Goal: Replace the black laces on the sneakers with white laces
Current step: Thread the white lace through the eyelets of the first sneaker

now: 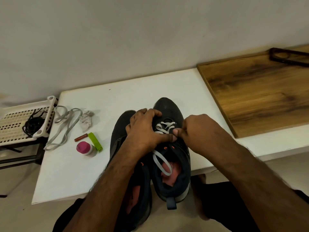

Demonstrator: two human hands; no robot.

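Right now two dark shoes sit side by side on the white counter [133, 97], toes pointing to 12 o'clock. The right shoe [168, 108] has a white lace [163, 128] crossed through its top holes. A loop of that lace hangs down into the shoe's pink inside at 6 o'clock. The left hand [143, 129] lies over both shoes with curled fingers, and its thumb presses the lace. The right hand [197, 129] has a closed grip, pinching the lace at the shoe's right side. The left shoe [122, 124] is mostly hidden under the left arm.

At 9 o'clock from the shoes lies another white lace, the spare lace [64, 126], in loose loops on the counter. Farther toward 9 o'clock, a black lace [32, 127] is piled on a white rack [20, 114]. Near the spare lace are a crumpled cloth [86, 119], a green clip [95, 141], a pink-lidded bottle [86, 149] and a small brown stick [81, 137]. A wood board [259, 91] lies at 2 o'clock.
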